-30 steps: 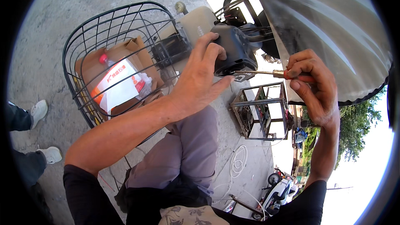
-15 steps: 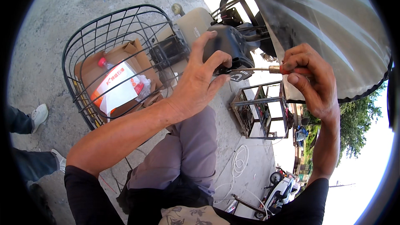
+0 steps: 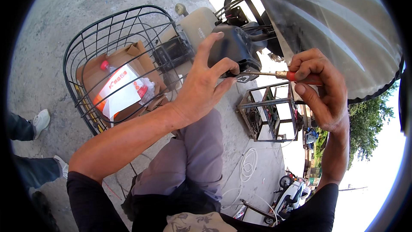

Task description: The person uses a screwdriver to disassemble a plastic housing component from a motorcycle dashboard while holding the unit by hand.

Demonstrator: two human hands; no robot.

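Note:
My right hand (image 3: 322,83) is closed around the red handle of a screwdriver (image 3: 296,76). The thin metal shaft runs leftward to the lower edge of a black plastic housing (image 3: 234,45) on the front of a vehicle. What the tip touches is too small to make out. My left hand (image 3: 206,77) grips that same housing: the index finger reaches up along its side, while thumb and middle finger close in at its lower corner beside the tip. A small dark plate with a pale mark (image 3: 246,78) shows just under the shaft.
Left of my hands is a black wire basket (image 3: 92,36) with an open cardboard box (image 3: 88,66) and a red-capped bottle. A clear plastic sheet (image 3: 326,21) hangs at upper right. Beyond stand a metal frame (image 3: 268,111), coiled hose (image 3: 248,165) and white scooter (image 3: 289,197). Someone's legs (image 3: 23,124) are at left.
The screwdriver's handle has dipped slightly, and my right hand's fingers have shifted a little around it. My left hand keeps nearly the same place on the housing.

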